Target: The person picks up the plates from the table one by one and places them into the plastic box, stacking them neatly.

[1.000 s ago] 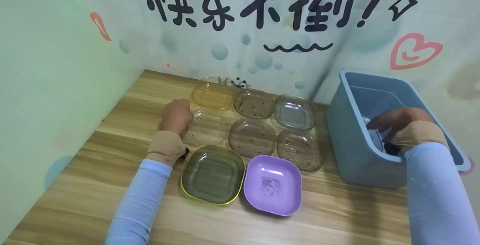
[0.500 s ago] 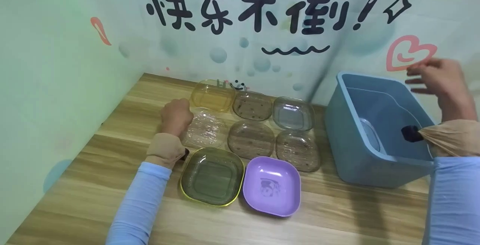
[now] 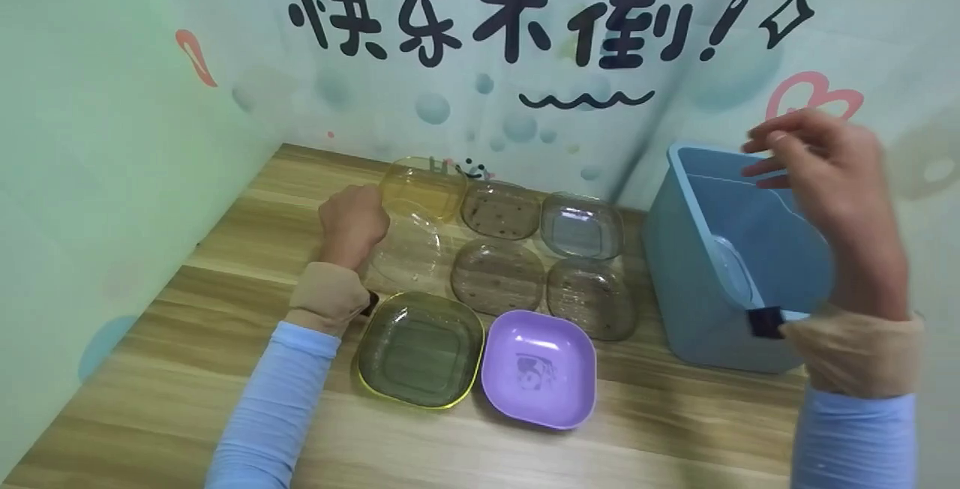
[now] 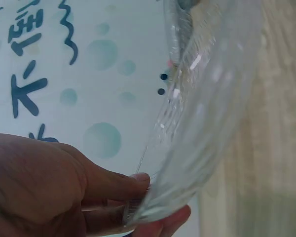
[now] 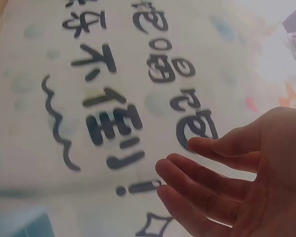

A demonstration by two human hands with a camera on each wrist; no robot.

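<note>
"Head view: counter [image 3: 187, 369], blue bin [image 3: 679, 301], then?"
"Behind the green dish [image 3: 420, 350], a clear dish [image 3: 409, 245], tilted; likely light, stiff, slippery, crackable; grip its edge."
"Held?"
"Left hand [image 3: 352, 225] pinches that edge; right hand [image 3: 832, 174], near the bin, loosely spread, holding nothing."

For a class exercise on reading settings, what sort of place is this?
Probably a staged tabletop workspace: a wood-grain table, a printed backdrop behind it, and dishes set out beside a blue bin.
</note>
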